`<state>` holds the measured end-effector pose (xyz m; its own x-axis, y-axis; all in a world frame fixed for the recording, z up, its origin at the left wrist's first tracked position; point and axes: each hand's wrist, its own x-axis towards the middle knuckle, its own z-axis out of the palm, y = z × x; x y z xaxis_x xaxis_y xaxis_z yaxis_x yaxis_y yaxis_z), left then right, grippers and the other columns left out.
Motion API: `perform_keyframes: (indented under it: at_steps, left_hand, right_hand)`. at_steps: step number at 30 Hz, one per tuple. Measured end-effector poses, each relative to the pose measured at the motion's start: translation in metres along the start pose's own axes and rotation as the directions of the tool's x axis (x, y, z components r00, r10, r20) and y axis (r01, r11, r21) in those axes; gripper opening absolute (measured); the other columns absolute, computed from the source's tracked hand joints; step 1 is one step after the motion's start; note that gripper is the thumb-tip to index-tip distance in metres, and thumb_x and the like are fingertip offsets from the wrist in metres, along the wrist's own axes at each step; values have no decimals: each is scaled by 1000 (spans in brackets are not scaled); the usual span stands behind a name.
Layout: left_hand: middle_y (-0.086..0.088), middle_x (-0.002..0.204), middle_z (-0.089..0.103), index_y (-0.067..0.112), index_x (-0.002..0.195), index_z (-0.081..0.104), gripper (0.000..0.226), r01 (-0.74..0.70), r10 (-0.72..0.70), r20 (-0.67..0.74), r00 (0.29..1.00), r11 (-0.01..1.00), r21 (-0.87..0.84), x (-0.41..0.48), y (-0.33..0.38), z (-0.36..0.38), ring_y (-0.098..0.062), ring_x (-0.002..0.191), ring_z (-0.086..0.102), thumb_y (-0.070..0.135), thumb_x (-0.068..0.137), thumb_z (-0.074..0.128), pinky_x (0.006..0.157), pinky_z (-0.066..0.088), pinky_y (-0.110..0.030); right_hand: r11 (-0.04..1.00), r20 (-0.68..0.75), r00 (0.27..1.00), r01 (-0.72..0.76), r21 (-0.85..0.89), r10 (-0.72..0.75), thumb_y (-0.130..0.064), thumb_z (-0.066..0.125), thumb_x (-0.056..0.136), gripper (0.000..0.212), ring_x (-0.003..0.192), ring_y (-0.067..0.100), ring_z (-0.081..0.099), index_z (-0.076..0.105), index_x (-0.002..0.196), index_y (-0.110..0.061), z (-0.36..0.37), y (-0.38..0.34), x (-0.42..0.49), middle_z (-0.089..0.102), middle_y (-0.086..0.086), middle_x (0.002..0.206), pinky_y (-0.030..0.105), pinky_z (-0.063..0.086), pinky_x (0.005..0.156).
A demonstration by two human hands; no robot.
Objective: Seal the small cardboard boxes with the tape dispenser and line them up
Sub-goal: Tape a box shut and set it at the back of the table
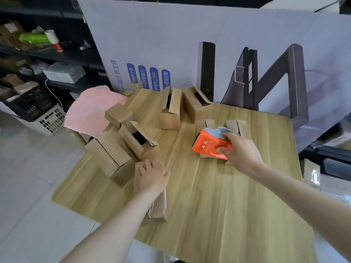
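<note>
Gripping the tape dispenser point(210, 147) round its orange body, the right hand point(241, 152) holds it over a scrap of cardboard, toothed edge facing left. The left hand point(152, 177) lies flat on the near box point(157, 209), fingers spread, pressing it down. A glossy strip along that box may be tape, so I cannot tell whether it is sealed. Likely the step is taping it, which means the dispenser must cross over and land on the seam. Bare table point(218, 205) between the hands leaves a free path. Unsealed boxes point(114, 154) crowd the near box's left, close to the table edge. Open boxes point(171, 112) stand behind.
</note>
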<state>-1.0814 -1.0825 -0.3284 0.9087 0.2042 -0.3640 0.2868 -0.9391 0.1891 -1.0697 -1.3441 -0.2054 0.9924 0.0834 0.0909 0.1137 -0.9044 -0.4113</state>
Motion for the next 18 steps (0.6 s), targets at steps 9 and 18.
perform_keyframes:
  at_steps: [9,18]
  left_hand:
    - [-17,160,3,4,152,7,87,-387,440,-136,888,873,297,22,25,42,-32,148,-3,51,89,45,117,2,-52]
    - [-10,161,1,7,153,7,67,-872,915,67,399,355,338,37,70,49,-27,148,-4,29,99,41,118,-5,-45]
  right_hand:
    - [975,10,979,-206,80,206,-24,66,84,24,100,27,60,60,104,-13,18,13,-27,66,1,121,43,47,83]
    - [896,-5,898,-438,77,439,-24,68,85,31,101,29,60,60,112,-12,12,30,-59,66,2,121,44,47,84]
